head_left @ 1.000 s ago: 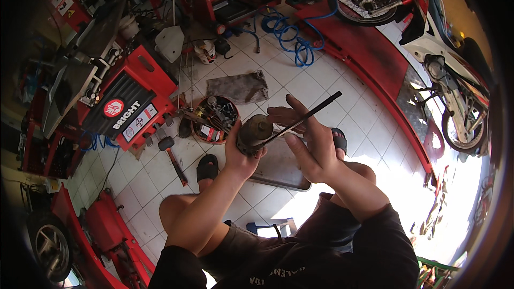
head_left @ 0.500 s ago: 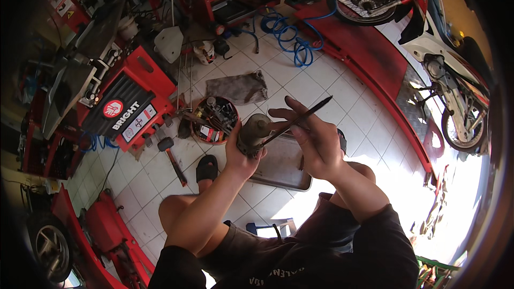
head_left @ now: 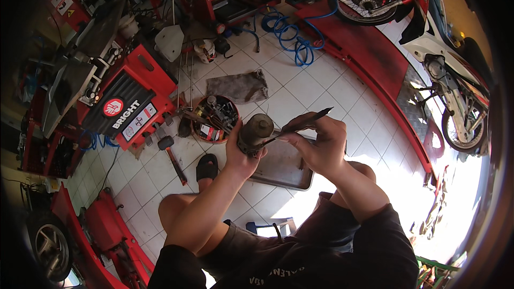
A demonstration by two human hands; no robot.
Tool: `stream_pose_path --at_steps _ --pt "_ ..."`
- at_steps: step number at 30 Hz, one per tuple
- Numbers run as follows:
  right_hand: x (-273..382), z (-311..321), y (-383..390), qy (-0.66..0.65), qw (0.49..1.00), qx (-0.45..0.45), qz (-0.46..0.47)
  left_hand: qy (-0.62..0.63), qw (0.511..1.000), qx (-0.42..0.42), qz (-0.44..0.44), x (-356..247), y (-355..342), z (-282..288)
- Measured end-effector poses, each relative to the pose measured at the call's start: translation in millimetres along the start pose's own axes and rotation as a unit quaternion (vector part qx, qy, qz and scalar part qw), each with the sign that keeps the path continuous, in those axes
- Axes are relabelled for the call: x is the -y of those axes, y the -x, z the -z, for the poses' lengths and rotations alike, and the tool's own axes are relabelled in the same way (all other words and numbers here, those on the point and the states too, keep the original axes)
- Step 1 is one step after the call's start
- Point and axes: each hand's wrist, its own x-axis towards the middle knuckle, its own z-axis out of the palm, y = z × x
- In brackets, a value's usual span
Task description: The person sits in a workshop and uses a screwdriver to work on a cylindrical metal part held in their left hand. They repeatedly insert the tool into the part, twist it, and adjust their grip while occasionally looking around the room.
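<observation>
My left hand (head_left: 241, 156) is wrapped round a dull metal cylinder (head_left: 256, 128) with a round boss on its upper end, held up in front of me. My right hand (head_left: 327, 142) pinches a slim dark pointed tool (head_left: 309, 121) whose exact kind I cannot make out. One tip of this tool slants up to the right; the other end reaches the cylinder's side near my left fingers. Beneath my hands lies a shallow metal tray (head_left: 289, 183), partly hidden by them.
A round tub (head_left: 206, 139) full of tools stands just beyond my left hand, with a grey rag (head_left: 235, 86) behind it. A mallet (head_left: 171, 155) lies at left by a red machine (head_left: 142, 64). A blue hose (head_left: 302, 48) coils near the red motorcycle ramp (head_left: 369, 83).
My right fingers, spread around the tool before, have curled in and pinch it now. The tool has tilted flatter. My left hand and the cylinder have hardly moved.
</observation>
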Motion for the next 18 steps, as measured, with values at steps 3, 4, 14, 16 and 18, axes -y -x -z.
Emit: stream_pose_path --at_steps 3,4,14,16,18 --pt "1 -1 -4 -0.010 0.999 -0.015 0.027 0.008 1.000 -0.006 0.007 1 1 0" --pt "9 -8 -4 -0.066 0.997 -0.047 0.015 0.012 1.000 -0.004 0.012 2 1 -1" --pt "-7 2 2 0.017 0.999 -0.008 0.028 0.008 0.999 -0.038 0.012 4 1 -1" --pt "2 -2 -1 0.015 0.999 -0.021 0.022 -0.006 1.000 -0.005 0.011 4 2 2" --pt "10 -15 -4 -0.038 0.995 -0.082 0.042 -0.009 1.000 0.010 0.012 4 2 3"
